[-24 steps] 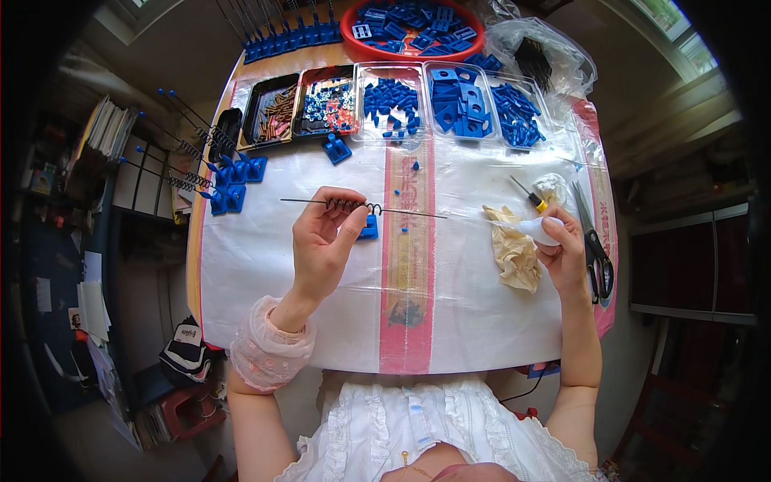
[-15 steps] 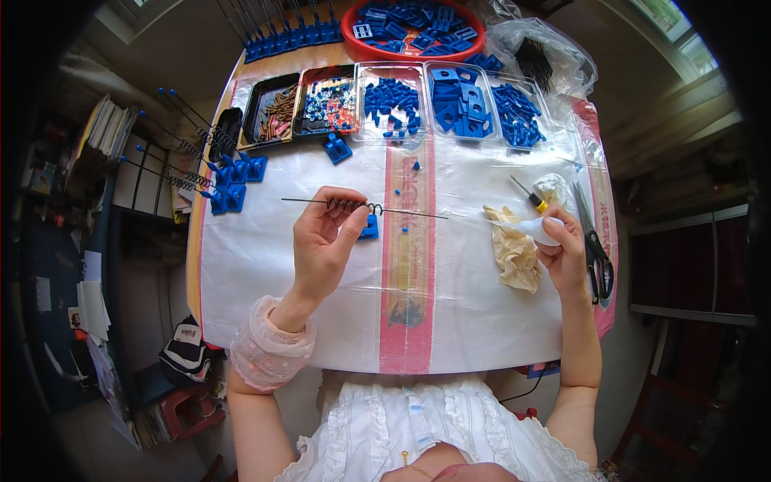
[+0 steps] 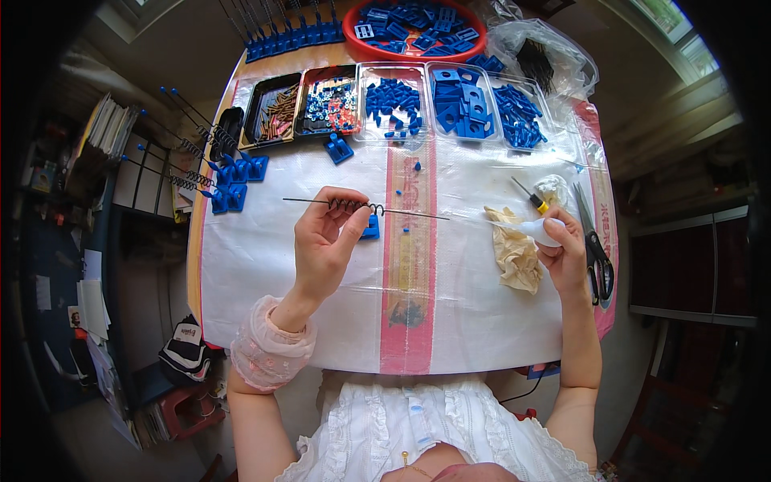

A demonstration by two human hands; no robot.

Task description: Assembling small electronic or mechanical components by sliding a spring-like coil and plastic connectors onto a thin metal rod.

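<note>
1. Pinched between the thumb and fingers of the left hand [image 3: 325, 245] is a thin metal rod [image 3: 365, 208] with a small coil spring [image 3: 353, 206] threaded on it; the rod lies level above the table, its ends sticking out to both sides of the hand.
2. Curled shut, the right hand [image 3: 566, 253] clasps a small white squeeze bottle [image 3: 536, 230], its tip pointing left toward the rod's right end.
3. Behind the left fingers a blue plastic block [image 3: 370, 229] sits on the cover, just below the spring.
4. Beside the right hand lie a crumpled cream cloth [image 3: 516, 255], a yellow-handled screwdriver [image 3: 530, 196] and black scissors [image 3: 596, 255].
5. Farther back stands a row of trays [image 3: 474, 100] holding blue plastic parts, brown pieces and mixed small hardware, with a red basin [image 3: 353, 36] of blue parts behind them.
6. At the left edge finished blue blocks with rods and springs [image 3: 229, 181] are gathered.
7. A white woven sheet [image 3: 273, 273] with a pink stripe covers the wooden table; shelves with papers stand on the left of the room.
</note>
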